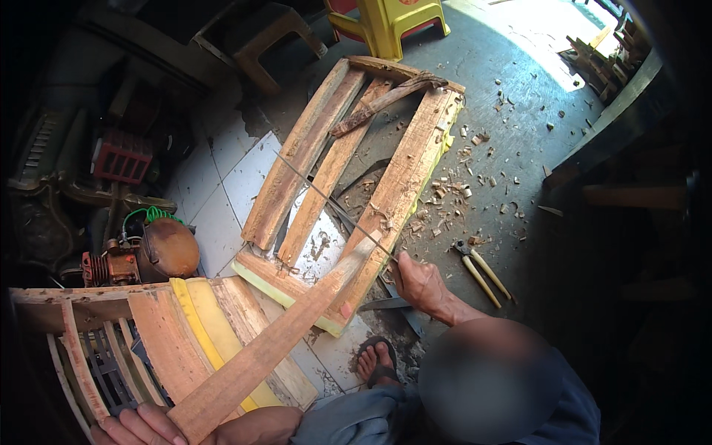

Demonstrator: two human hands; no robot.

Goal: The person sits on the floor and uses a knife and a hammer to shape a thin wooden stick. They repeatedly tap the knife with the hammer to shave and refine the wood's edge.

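Observation:
My left hand (144, 426) is closed round the near end of a long wooden plank (259, 348) at the lower left. The plank slants up to the right, and its far end lies over the corner of a wooden frame (293, 222). Near that end, my right hand (421, 283) grips a long, thin dark saw (319, 191), seen almost edge-on. Its blade crosses the plank's tip and reaches up and left over the frame's slats. The saw's handle is hidden in my fingers. A rough stick (386, 102) rests across the frame's far end.
Pincers (483, 274) lie on the floor to the right, among scattered wood chips (452, 193). A second slatted wooden frame (159, 334) with yellow edging stands at lower left. Behind it sits a compressor (169, 248). A yellow stool (393, 26) stands at the back.

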